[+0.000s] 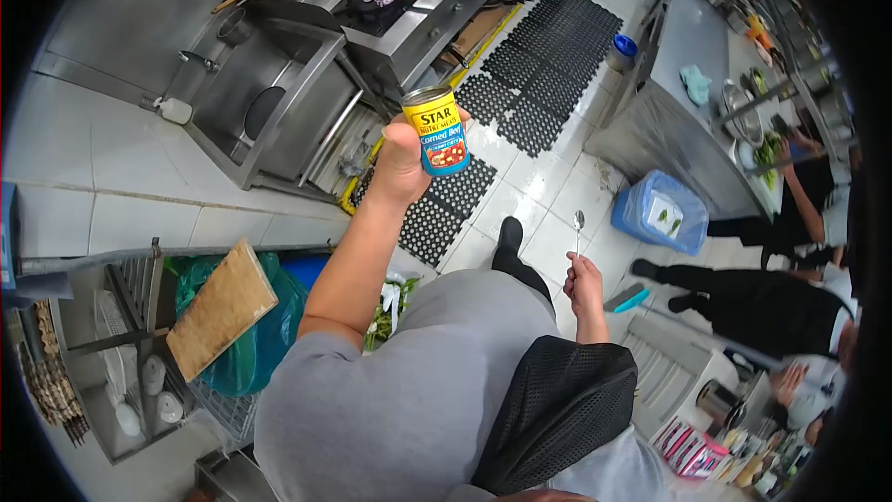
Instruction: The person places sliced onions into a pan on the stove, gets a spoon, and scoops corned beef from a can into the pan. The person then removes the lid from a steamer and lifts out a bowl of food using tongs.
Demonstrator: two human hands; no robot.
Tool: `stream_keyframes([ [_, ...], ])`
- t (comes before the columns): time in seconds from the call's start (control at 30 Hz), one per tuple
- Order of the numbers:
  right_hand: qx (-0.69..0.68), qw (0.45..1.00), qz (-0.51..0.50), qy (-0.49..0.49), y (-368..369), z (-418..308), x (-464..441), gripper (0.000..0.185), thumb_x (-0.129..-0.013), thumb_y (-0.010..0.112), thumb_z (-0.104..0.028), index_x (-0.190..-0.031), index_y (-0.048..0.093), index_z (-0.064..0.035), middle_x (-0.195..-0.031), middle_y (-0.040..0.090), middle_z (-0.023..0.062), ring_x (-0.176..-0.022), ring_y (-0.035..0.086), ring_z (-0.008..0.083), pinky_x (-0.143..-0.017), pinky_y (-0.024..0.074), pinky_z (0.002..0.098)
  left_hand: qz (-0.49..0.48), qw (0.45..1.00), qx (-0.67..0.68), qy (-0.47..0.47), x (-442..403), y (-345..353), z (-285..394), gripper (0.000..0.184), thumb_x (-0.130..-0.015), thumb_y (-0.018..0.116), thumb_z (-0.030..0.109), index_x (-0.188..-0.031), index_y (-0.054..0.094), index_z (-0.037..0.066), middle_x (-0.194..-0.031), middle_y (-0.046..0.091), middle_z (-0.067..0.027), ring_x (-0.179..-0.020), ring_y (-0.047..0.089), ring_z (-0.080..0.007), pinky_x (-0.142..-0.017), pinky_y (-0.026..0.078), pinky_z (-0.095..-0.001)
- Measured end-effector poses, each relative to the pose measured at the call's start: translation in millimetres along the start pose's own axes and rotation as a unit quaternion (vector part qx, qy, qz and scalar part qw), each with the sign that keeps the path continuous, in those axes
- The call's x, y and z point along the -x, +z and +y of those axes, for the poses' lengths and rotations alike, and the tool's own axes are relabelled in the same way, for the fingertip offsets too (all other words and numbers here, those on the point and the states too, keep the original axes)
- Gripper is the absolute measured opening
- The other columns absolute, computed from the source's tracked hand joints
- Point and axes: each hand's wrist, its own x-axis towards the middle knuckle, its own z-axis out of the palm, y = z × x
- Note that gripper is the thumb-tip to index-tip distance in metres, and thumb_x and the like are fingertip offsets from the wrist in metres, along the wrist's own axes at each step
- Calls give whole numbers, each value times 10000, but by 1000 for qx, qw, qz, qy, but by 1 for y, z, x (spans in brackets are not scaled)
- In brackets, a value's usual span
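A yellow and blue can of corned beef [439, 133] is held up near the middle of the view, with my left hand [401, 164] wrapped round it from below. The can is roughly upright, its top rim showing; its contents cannot be made out. Lower and to the right, my right hand [584, 284] is closed on the handle of a metal spoon [579, 221], whose bowl points away from me over the white tiled floor. The two hands are well apart.
A sink [243, 102] and a stove [381, 0] with pans are at upper left. Black mats [548, 60] lie on the floor. A blue lined bin [658, 214] stands at right, near a steel counter [686, 46] and people in dark clothes. A wooden board [223, 310] leans at lower left.
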Motion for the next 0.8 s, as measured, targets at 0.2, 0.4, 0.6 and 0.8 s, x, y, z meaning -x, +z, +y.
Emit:
stream_keyframes([
  [0.2, 88, 988, -116, -40, 38, -148, -124, 260, -1107, 612, -232, -1247, 713, -37, -712, 508, -46, -532, 443, 71, -480, 378, 256, 63, 996, -22, 66, -78, -6, -12, 1110, -724, 610, 942, -1295, 654, -8, -1080, 728, -89, -954, 733, -185, -842, 627, -349],
  [0.4, 177, 944, -269, -75, 143, -287, -190, 175, -1098, 631, -166, -1220, 713, -70, -790, 579, -17, -637, 535, 87, -569, 426, 253, 172, 980, -18, 98, -100, -34, -15, 1116, -759, 579, 934, -1349, 631, -12, -1143, 722, -94, -1001, 721, -189, -887, 616, -357],
  [0.6, 80, 821, -565, 6, 278, -358, -195, 263, -1062, 652, -78, -1323, 651, -48, -1034, 674, 39, -685, 470, 68, -626, 398, 235, 217, 962, -141, 84, -149, -66, -10, 1068, -763, 769, 832, -1404, 627, -10, -1285, 717, -88, -1171, 688, -173, -1041, 553, -358],
  [0.8, 126, 765, -628, -76, 375, -392, -213, 770, -956, 798, -89, -1636, 437, -73, -1286, 685, 52, -722, 498, 49, -626, 415, 231, 157, 957, -229, 78, -256, -97, -28, 803, -845, 874, 618, -1335, 683, 12, -1322, 689, -64, -1255, 626, -187, -1130, 462, -384],
])
